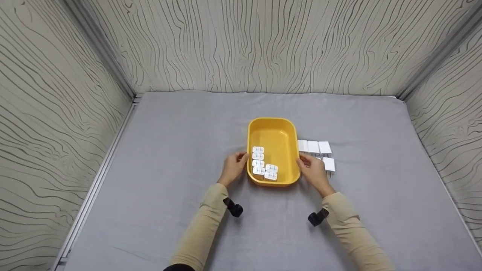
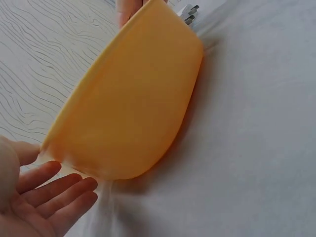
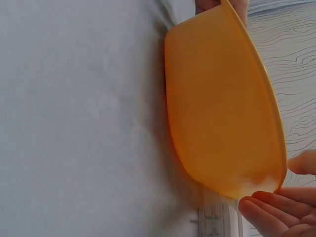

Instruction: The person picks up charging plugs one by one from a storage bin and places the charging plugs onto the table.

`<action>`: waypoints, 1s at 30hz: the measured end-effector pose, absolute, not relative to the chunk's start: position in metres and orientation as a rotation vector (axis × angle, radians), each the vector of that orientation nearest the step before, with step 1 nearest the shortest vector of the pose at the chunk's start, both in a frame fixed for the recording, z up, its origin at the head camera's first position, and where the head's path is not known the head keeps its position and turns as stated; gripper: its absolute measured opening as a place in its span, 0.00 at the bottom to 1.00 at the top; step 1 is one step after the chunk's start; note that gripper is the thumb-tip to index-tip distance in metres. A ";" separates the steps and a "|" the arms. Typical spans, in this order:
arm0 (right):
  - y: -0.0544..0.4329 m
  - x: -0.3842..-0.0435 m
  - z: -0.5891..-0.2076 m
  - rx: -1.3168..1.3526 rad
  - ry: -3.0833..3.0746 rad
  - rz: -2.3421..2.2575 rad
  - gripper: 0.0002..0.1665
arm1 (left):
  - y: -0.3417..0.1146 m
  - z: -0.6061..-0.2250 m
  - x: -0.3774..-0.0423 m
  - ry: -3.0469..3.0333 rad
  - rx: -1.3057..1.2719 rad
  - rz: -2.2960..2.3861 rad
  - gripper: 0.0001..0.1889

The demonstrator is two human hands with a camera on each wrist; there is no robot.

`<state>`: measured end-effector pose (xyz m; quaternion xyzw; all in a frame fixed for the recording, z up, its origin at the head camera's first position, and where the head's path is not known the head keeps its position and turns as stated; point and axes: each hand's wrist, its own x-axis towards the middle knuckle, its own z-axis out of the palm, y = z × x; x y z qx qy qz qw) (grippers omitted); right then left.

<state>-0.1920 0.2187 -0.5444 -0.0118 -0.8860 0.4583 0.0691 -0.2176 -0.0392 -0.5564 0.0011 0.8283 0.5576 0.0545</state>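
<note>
A yellow plastic basin (image 1: 279, 150) lies on the grey cloth between both hands. At its left rim, my left hand (image 1: 234, 165) pinches the edge, thumb on top and fingers against the outer wall; the left wrist view shows those fingers (image 2: 59, 192) spread beside the basin. Across from it, my right hand (image 1: 313, 171) grips the right rim, its fingers (image 3: 276, 210) under the lip. Several white plug adapters (image 1: 258, 163) sit inside the basin along the left and near side, prongs up.
More white plug adapters (image 1: 324, 148) lie in two rows just right of the basin, partly hidden by the right hand. Grey cloth (image 1: 180, 150) covers the table. Wood-patterned panels (image 1: 233, 45) stand behind and at both sides.
</note>
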 end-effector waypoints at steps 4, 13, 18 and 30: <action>0.217 -0.197 -0.545 -0.143 -2.690 1.393 0.19 | -0.037 -0.554 -0.214 2.569 0.030 1.653 0.19; 0.218 -0.204 -0.543 -0.418 -2.732 1.567 0.20 | -0.034 -0.543 -0.207 2.993 0.275 1.264 0.18; 0.216 -0.203 -0.543 -0.462 -2.683 1.670 0.20 | -0.031 -0.536 -0.208 2.994 0.400 1.211 0.19; 0.218 -0.201 -0.544 -0.606 -2.692 1.732 0.22 | -0.021 -0.535 -0.205 2.988 0.735 1.114 0.17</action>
